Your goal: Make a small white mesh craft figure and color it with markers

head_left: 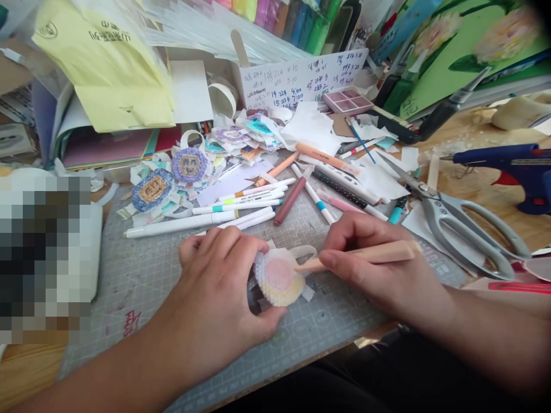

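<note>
My left hand (224, 275) grips a small round textured disc (279, 275) at its left edge, thumb below and fingers above. The disc has a pink middle and a pale blue, white and yellow rim, with a whitish loop and paper scraps behind it. My right hand (370, 264) is closed on a peach-coloured marker (383, 252), held like a pen. The marker's tip points left and is at the disc's right side; whether it touches cannot be told. Under both hands lies a grey cutting mat (150, 275).
Several markers (249, 201) lie beyond my hands. Finished-looking round discs (191, 164) sit on paper scraps at the back left. Large scissors (456, 212) and a blue glue gun (508, 166) are at right. A yellow paper bag (116, 69) stands behind.
</note>
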### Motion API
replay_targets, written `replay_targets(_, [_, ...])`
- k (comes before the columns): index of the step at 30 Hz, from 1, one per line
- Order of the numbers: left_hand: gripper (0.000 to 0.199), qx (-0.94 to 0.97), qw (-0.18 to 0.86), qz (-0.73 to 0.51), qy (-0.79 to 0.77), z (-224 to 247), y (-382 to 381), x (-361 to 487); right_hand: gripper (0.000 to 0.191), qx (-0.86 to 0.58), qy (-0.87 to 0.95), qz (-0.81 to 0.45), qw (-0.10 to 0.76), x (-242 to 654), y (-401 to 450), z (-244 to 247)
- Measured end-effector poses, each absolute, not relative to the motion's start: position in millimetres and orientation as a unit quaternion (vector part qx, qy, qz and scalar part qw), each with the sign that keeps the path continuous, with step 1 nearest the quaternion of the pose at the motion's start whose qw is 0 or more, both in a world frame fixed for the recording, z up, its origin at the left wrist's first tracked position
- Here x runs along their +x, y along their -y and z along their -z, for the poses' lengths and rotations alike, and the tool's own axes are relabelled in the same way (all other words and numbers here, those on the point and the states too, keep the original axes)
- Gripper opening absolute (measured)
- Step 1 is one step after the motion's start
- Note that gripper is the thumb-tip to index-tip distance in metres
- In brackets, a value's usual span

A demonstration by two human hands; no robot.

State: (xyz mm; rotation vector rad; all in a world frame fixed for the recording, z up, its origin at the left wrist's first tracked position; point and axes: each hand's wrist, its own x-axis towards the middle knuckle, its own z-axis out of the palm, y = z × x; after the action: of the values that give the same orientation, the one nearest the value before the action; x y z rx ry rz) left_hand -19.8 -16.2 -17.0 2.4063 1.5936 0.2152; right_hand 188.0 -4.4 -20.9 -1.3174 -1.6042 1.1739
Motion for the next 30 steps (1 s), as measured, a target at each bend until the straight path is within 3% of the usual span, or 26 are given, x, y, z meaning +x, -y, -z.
replay_targets(30, [0.041, 0.831, 0.109, -0.092, -0.537, 19.4, 16.5, -20.0, 0.021, -0.516, 0.623, -0.459, 0.368, 187.8, 4.4, 19.0])
